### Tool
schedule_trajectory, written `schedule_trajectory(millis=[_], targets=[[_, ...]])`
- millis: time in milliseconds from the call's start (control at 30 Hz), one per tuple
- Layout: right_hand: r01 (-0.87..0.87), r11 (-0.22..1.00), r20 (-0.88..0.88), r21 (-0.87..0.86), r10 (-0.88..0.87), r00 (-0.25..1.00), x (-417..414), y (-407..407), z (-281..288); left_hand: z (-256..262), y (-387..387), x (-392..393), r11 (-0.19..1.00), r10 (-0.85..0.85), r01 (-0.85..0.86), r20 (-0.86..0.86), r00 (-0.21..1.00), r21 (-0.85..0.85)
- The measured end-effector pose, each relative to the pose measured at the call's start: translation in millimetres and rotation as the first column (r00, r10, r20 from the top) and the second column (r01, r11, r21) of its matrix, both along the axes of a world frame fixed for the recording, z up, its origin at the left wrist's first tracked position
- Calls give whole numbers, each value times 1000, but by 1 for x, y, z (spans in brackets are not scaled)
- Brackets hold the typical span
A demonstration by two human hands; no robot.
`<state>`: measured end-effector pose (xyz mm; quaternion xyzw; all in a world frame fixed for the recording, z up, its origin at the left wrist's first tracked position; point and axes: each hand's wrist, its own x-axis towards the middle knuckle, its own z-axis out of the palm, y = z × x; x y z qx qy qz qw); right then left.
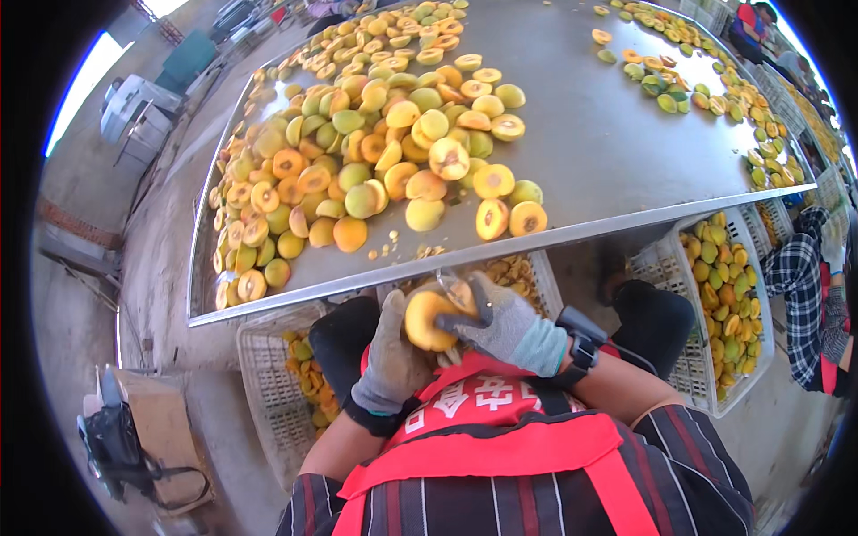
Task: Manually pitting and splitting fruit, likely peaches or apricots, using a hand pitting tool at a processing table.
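Note:
Both my hands, in grey work gloves, are together over my lap, just below the metal table's near edge. My left hand (401, 348) is closed around the left side of a yellow peach half (426, 320). My right hand (499, 321) meets it from the right, its dark-tipped fingers on the fruit. A small curved metal tool (443, 278) shows at the right hand's fingers; its handle is hidden. Another cut piece of fruit (462, 295) lies between the hands. On the metal table (576, 141), a large heap of halved peaches (362, 141) lies ahead and to the left.
A white crate with peach halves (268, 375) stands at my left, another (690, 362) at my right. A crate of scraps (546, 288) is under the table edge. More halves (717, 104) line the far right side. A co-worker's plaid-clad leg (798, 288) is at right. A cardboard box (161, 429) stands lower left.

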<state>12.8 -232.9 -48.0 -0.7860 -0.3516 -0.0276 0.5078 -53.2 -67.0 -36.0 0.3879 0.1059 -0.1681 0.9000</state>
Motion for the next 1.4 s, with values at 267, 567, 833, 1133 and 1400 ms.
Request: schedule_trajectory(millis=[267, 567, 833, 1133, 1400], targets=[[-180, 965, -236, -190, 133, 963, -8, -7, 24, 5, 3, 6, 963, 187, -226, 240, 953, 150], [-203, 974, -389, -99, 150, 909, -14, 1, 30, 1, -8, 11, 877, 185, -380, 525, 831, 294], [-215, 953, -209, -212, 171, 963, -17, 2, 19, 14, 2, 19, 882, 66, -260, 443, 894, 393], [-410, 867, -374, -284, 293, 880, -15, -1, 34, 31, 19, 32, 846, -275, 80, 303, 913, 527], [-386, 918, -573, -90, 269, 774, -9, 2, 42, 20, 7, 28, 729, -61, -199, 351, 934, 655]])
